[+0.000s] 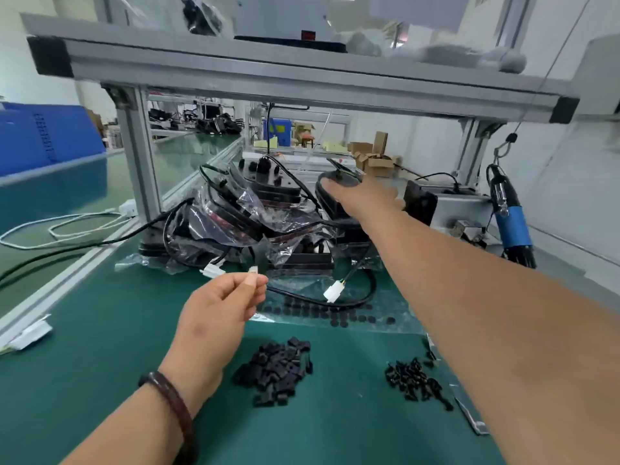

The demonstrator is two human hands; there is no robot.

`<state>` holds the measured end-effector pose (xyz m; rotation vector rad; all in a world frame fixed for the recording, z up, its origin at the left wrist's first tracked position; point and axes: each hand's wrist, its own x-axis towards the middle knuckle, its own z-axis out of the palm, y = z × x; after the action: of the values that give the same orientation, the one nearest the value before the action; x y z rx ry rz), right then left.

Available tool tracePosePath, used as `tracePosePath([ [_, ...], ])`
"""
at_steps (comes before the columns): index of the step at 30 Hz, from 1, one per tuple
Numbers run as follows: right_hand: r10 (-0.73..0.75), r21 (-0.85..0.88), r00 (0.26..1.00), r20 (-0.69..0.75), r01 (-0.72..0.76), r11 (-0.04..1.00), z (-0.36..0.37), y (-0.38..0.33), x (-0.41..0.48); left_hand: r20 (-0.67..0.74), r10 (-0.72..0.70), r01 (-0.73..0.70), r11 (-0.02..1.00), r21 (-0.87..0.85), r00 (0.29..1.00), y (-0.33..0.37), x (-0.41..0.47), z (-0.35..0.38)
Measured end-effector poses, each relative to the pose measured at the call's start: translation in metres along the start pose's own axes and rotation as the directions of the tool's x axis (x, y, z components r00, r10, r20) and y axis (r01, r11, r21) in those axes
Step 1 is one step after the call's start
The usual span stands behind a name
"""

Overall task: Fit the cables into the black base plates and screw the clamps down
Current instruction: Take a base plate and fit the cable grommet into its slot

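My right hand [360, 198] reaches far over the bench and grips the top black base plate [330, 181] of a stack at the back, its fingers curled over the rim. A black cable [355, 298] with a white connector [332, 292] loops on the green mat in front of that stack. My left hand [221, 305] hovers over the mat and pinches a small white connector [253, 270] between thumb and fingertips. A pile of black clamps [273, 370] lies near me, and a smaller pile of black screws [416, 380] sits to its right.
More base plates in crumpled clear plastic bags [248, 216] fill the middle of the bench. A blue electric screwdriver [510, 216] hangs at the right. An aluminium shelf frame [141, 162] stands over the back. A sheet of black round pads [322, 312] lies on the mat.
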<state>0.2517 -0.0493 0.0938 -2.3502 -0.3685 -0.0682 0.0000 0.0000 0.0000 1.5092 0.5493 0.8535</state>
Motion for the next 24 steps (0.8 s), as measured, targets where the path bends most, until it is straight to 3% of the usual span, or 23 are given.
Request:
tracePosePath([
  [3,0.042,-0.126,0.998,-0.045,-0.047,0.991,0.004,-0.004,0.000,0.000,-0.011,0.011,0.999,-0.051,1.000,-0.001,0.001,-0.002],
  [6,0.033,-0.082,0.992,-0.120,-0.043,0.996,0.006,-0.002,0.001,-0.004,-0.027,0.027,0.997,-0.071,1.000,-0.001,-0.001,-0.001],
  [10,0.047,0.223,0.971,-0.234,0.007,0.975,-0.008,0.005,-0.005,0.011,-0.036,0.036,0.996,-0.076,0.999,0.001,-0.001,-0.002],
  [13,-0.011,0.497,0.969,-0.248,0.137,0.857,-0.025,0.014,-0.015,0.052,-0.066,0.072,0.990,-0.124,0.996,0.003,0.001,-0.005],
  [16,-0.125,0.740,0.974,-0.189,0.225,0.634,-0.049,0.024,-0.034,0.130,-0.106,0.129,0.975,-0.179,0.986,0.009,0.007,-0.006],
  [19,-0.305,0.774,0.951,-0.047,0.228,0.591,-0.074,0.039,-0.056,0.193,-0.124,0.171,0.952,-0.253,0.973,0.020,0.014,-0.006],
  [21,-0.459,0.812,0.883,0.095,0.198,0.550,-0.085,0.048,-0.069,0.301,-0.177,0.271,0.913,-0.306,0.937,0.030,0.020,-0.008],
  [24,-0.737,0.783,0.651,0.183,0.356,0.510,-0.091,0.051,-0.090,0.479,-0.253,0.424,0.858,-0.290,0.841,0.052,0.025,0.003],
])
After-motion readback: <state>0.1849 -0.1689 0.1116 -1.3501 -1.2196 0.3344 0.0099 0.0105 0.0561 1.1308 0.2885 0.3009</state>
